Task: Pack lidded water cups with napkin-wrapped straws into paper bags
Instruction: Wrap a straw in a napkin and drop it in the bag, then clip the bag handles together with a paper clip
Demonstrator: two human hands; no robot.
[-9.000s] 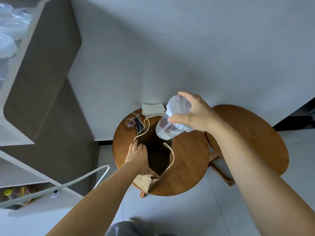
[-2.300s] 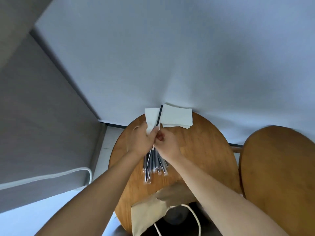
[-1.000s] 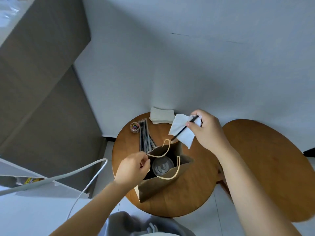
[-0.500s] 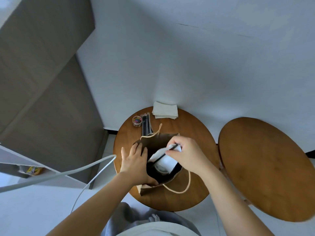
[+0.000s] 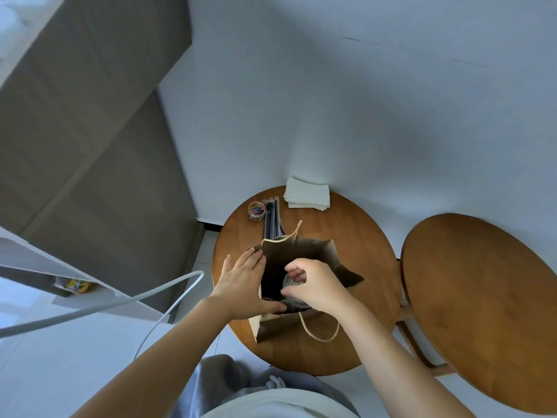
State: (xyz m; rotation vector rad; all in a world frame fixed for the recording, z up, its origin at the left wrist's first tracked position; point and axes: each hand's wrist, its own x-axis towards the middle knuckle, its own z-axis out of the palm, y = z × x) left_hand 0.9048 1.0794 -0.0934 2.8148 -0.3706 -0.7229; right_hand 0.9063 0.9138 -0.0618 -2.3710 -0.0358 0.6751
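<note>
Behind paper bag (image 5: 304, 254): napkins (image 5: 306, 197), straws (image 5: 272, 220), clips jar (image 5: 256, 210); left hand (image 5: 245, 282) flat, right hand (image 5: 316, 285) curled, contents hidden

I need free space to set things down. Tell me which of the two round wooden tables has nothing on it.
The right-hand table: its top is bare. The left table carries the paper bag, napkins and straws.

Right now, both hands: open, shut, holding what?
Left hand: open, fingers flat against the paper bag rim.
Right hand: fingers curled inside the bag; contents cannot be told.
</note>
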